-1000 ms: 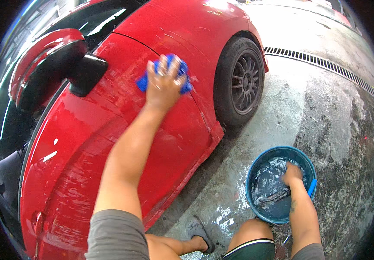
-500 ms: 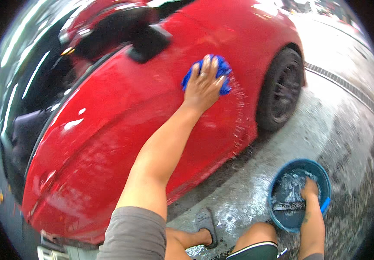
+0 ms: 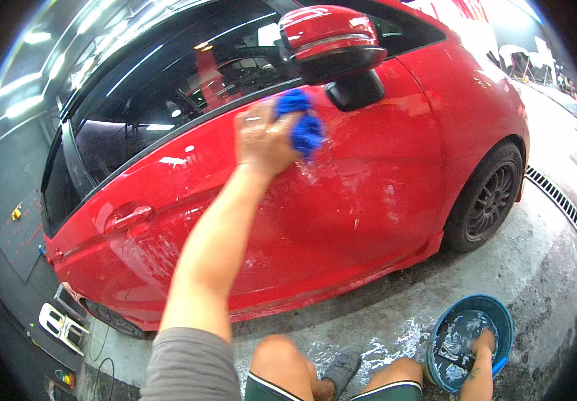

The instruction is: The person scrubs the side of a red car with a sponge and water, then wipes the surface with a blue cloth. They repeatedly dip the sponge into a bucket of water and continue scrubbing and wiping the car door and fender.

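My left hand [image 3: 266, 137], blurred by motion, grips a bunched blue cloth [image 3: 306, 136] against the red car door [image 3: 355, 214]. The cloth lies just below the dark side window, left of the red and black side mirror [image 3: 332, 43]. Wet streaks and some foam mark the paint around it. Down at the lower right, my right hand [image 3: 483, 342] reaches into a blue bucket [image 3: 508, 321] of sudsy water. Its fingers are under the surface, so I cannot see whether they hold anything.
The front wheel [image 3: 489, 197] stands right of the door. Beyond it runs a floor drain grate [image 3: 556, 197]. My knees and a grey shoe [image 3: 343, 369] are near the bucket on wet concrete. A white plastic chair [image 3: 61, 327] is at the lower left.
My left hand has moved the blue cloth leftward across the door, from near the front wheel to beside the mirror. The view has shifted too. My right hand stays in the bucket.
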Tool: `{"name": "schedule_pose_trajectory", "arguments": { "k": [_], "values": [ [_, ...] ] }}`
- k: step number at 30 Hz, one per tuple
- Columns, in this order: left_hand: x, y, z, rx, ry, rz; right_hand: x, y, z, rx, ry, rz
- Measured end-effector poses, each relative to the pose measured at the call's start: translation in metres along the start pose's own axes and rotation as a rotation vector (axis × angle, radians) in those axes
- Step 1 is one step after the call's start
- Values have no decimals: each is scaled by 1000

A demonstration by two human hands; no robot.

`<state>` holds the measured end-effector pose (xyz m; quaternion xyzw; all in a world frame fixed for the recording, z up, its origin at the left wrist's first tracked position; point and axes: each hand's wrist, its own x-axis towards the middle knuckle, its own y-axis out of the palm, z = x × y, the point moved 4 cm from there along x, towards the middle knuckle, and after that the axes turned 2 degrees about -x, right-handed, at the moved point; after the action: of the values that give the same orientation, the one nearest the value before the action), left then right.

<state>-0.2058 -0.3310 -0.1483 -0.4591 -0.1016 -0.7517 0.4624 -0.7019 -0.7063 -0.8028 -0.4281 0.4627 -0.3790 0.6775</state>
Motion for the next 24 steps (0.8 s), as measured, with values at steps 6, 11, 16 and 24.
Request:
{"name": "schedule_pose_trajectory", "arguments": {
  "k": [6, 11, 16, 24],
  "values": [
    [-52, -77, 135, 478, -300, 54, -17, -6, 23, 0, 16, 50],
    [-22, -57, 115, 268, -120, 12, -31, -22, 31, 65, 30, 75],
    [15, 9, 11, 35, 46, -94, -16, 3, 17, 20, -22, -52],
    [-10, 44, -51, -55, 144, -58, -3, 18, 20, 21, -77, -62]
  ]
}}
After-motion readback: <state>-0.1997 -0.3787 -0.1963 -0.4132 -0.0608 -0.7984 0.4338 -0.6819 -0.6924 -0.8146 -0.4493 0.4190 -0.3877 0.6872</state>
